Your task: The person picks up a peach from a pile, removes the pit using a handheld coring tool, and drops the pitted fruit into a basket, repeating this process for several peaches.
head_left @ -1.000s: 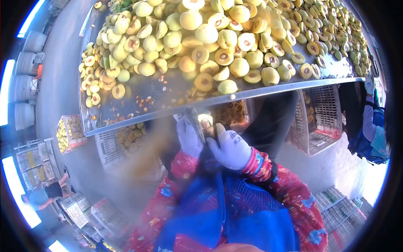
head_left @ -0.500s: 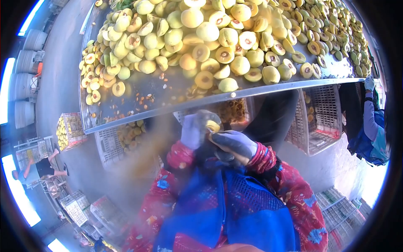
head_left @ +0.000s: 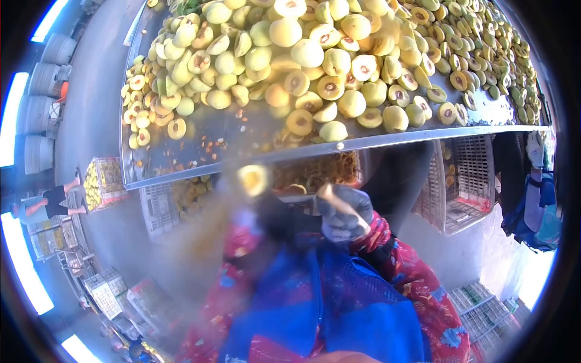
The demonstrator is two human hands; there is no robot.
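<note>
My left hand (head_left: pixel 247 213), gloved and smeared by blur, is at the left below the table edge. A halved yellow peach (head_left: pixel 253 179) shows at its fingertips; the fingers themselves are hard to make out. In its grey-and-white glove, my right hand (head_left: pixel 344 216) is closed around a thin tool with a light wooden handle (head_left: pixel 339 202). The tool's working end cannot be made out. Beyond both hands, many halved peaches (head_left: pixel 351 104), several with brown stones or hollows in the cut face, are heaped on the metal table (head_left: pixel 206 142).
Under the table edge stands a crate with yellow pieces (head_left: pixel 315 172). White plastic crates (head_left: pixel 158 209) (head_left: pixel 469 193) flank my legs. Stone bits lie on the tabletop. At the right is a co-worker's gloved hand (head_left: pixel 534 149); another person (head_left: pixel 57 199) is far left.
My hands have moved apart. The left has gone left with the peach half, while the right has turned, bringing the wooden handle into view. The view has shifted slightly.
</note>
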